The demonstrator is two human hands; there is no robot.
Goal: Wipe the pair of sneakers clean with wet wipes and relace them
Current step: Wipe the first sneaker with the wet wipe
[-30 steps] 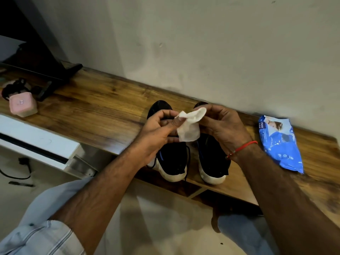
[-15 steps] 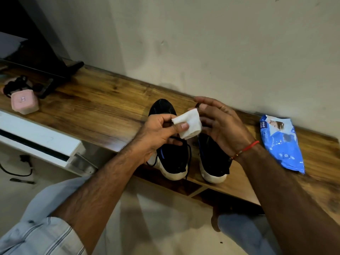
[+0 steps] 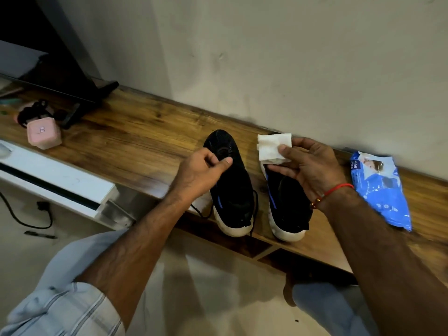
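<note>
Two hands over sneakers (image 3: pixel 231 185), right grip (image 3: pixel 312 166) pinching folded wipe (image 3: pixel 272 147), left grip (image 3: pixel 203 170) curled, empty.

Only one legible text is showing: white lettering "mee mee", stacked in two lines, is sitting on the upper left corner of the blue wet-wipes pack (image 3: pixel 380 190), which is lying on the wooden shelf (image 3: pixel 135 139) to the right of the sneakers. Smaller print lower down on the pack is blurring out (too fine to read).

The pink box (image 3: pixel 43 135) at the left end of the shelf is carrying a small pale mark on its top face; it is not resolving into letters or numbers.

Nothing readable is showing on the sneakers (image 3: pixel 230 185), the wipe (image 3: pixel 272 147) or the wall (image 3: pixel 291 57).
</note>
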